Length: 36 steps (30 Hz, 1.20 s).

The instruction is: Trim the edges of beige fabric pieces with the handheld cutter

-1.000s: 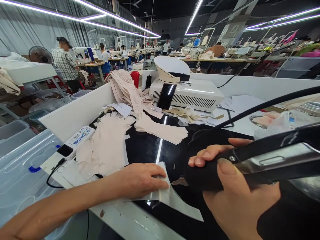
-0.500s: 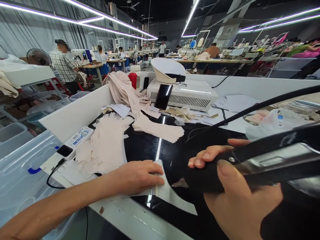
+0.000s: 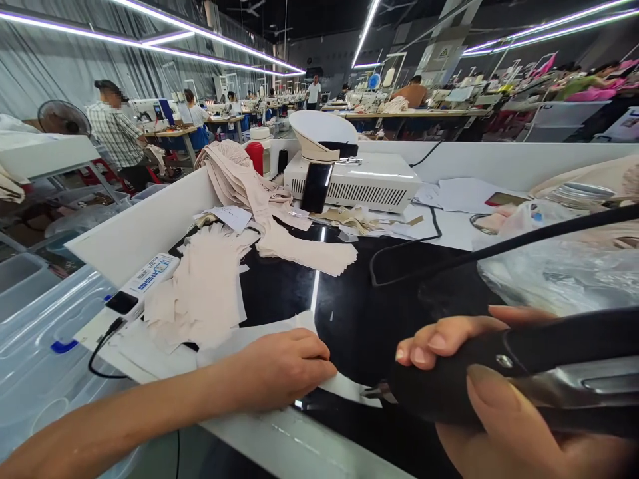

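Observation:
My left hand (image 3: 287, 369) rests at the table's near edge, fingers bent and pressed together on a thin white fabric piece (image 3: 292, 322). The piece reaches out on both sides of the hand, and its narrow right end lies on the glossy black tabletop (image 3: 359, 319). My right hand (image 3: 519, 419) is wrapped round a thick black corded hand tool (image 3: 439, 392) with a metal lever along its side. The tool's small metal tip touches or hovers just over the narrow end; I cannot tell which. Left of them lies a stack of cut beige fabric pieces (image 3: 204, 286).
A black cord (image 3: 539, 236) arches across the right side. At the back stand a white vented box (image 3: 369, 183), a phone (image 3: 317, 186) and a bundle of beige fabric (image 3: 234, 173). A clear plastic bag (image 3: 544, 266) lies right. Low white walls border the table.
The tool has come down and its metal tip now shows at the fabric's narrow end. My left fingers have drawn closer together on the piece. The view has shifted slightly.

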{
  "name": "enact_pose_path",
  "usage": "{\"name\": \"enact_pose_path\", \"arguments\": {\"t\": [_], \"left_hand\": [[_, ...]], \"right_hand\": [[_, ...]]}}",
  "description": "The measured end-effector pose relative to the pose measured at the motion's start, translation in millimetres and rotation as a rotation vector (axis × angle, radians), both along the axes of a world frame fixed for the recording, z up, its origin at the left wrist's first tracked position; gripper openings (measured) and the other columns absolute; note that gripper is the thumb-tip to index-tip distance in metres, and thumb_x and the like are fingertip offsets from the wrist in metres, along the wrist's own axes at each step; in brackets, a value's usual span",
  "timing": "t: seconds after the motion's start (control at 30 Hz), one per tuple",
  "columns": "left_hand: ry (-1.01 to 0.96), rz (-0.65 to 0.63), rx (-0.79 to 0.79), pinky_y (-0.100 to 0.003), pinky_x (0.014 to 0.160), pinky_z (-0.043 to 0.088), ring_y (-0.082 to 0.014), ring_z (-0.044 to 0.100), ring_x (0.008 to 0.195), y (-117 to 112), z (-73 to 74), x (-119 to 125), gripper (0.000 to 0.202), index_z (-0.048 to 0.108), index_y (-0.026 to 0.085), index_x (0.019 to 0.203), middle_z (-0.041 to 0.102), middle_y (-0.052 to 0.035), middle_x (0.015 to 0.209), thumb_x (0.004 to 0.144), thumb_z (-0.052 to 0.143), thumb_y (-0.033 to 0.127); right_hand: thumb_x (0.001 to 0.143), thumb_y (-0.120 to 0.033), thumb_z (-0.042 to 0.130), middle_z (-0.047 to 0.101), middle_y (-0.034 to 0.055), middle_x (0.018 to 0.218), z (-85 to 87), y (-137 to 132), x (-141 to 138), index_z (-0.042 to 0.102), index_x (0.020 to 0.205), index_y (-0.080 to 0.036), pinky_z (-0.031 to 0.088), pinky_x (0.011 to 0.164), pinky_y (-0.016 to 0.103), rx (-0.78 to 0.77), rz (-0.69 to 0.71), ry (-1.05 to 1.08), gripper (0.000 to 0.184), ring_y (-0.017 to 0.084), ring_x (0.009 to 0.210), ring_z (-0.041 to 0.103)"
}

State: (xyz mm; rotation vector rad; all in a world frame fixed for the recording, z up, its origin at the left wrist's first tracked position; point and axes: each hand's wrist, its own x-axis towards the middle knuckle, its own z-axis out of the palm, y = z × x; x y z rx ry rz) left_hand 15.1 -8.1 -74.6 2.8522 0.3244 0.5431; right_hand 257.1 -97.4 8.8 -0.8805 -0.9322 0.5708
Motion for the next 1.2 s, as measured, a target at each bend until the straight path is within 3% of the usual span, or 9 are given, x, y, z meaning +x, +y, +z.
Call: {"name": "enact_pose_path", "arguments": {"t": [0.23, 0.43, 0.63, 0.83, 1.03, 1.2], "left_hand": [[-0.043, -0.025, -0.007, -0.034, 0.117, 0.071, -0.0255, 0.088, 0.127, -2, -2.3, -12, 0.026, 0.084, 0.018, 0.144, 0.089, -0.0153, 0.139, 0.126, 0.068, 0.009], [0.001, -0.019, 0.001, -0.034, 0.120, 0.071, -0.0260, 0.087, 0.133, -7, -3.1, -11, 0.028, 0.083, 0.020, 0.145, 0.089, -0.0143, 0.141, 0.124, 0.068, 0.007], [-0.031, -0.011, 0.025, -0.031, 0.117, 0.070, -0.0249, 0.087, 0.129, -7, -8.4, -10, 0.029, 0.084, 0.019, 0.142, 0.088, -0.0139, 0.137, 0.126, 0.062, 0.008], [-0.030, 0.014, 0.022, -0.033, 0.114, 0.072, -0.0254, 0.085, 0.124, -9, -7.4, -8, 0.029, 0.088, 0.022, 0.145, 0.084, -0.0154, 0.140, 0.125, 0.070, 0.012], [-0.040, 0.027, 0.009, -0.035, 0.120, 0.070, -0.0262, 0.083, 0.127, -12, -5.4, -7, 0.029, 0.091, 0.025, 0.144, 0.082, -0.0146, 0.140, 0.126, 0.072, 0.015], [-0.076, 0.033, 0.015, -0.034, 0.117, 0.070, -0.0256, 0.081, 0.123, -14, -5.4, -6, 0.030, 0.093, 0.025, 0.141, 0.081, -0.0138, 0.136, 0.130, 0.067, 0.018]], "right_hand": [[0.088, -0.048, 0.120, 0.081, -0.0028, 0.082, -5.6, 2, -8, 0.090, 0.120, -0.038, 0.077, 0.061, 0.042, 0.010, -0.033, 0.005, 0.045, 0.026, 0.065, 0.077], [0.089, -0.044, 0.120, 0.081, -0.0024, 0.083, 5.8, 10, -11, 0.090, 0.119, -0.038, 0.080, 0.066, 0.050, 0.032, 0.021, 0.027, 0.043, 0.029, 0.067, 0.081], [0.088, -0.046, 0.121, 0.081, -0.0045, 0.076, 5.2, 26, -27, 0.090, 0.117, -0.035, 0.077, 0.058, 0.040, 0.116, 0.003, 0.042, 0.044, 0.025, 0.060, 0.079], [0.091, -0.029, 0.112, 0.081, -0.0052, 0.075, 7.6, 25, -27, 0.087, 0.114, -0.034, 0.078, 0.060, 0.043, 0.062, 0.023, 0.002, 0.035, 0.026, 0.059, 0.080], [0.090, -0.043, 0.114, 0.076, -0.0065, 0.075, 1.5, 34, -34, 0.086, 0.117, -0.034, 0.074, 0.056, 0.042, 0.136, -0.044, 0.047, 0.040, 0.025, 0.056, 0.076], [0.092, -0.033, 0.110, 0.077, -0.0065, 0.076, -1.5, 35, -37, 0.086, 0.118, -0.033, 0.075, 0.058, 0.041, 0.105, -0.029, 0.044, 0.036, 0.024, 0.058, 0.077]]}}
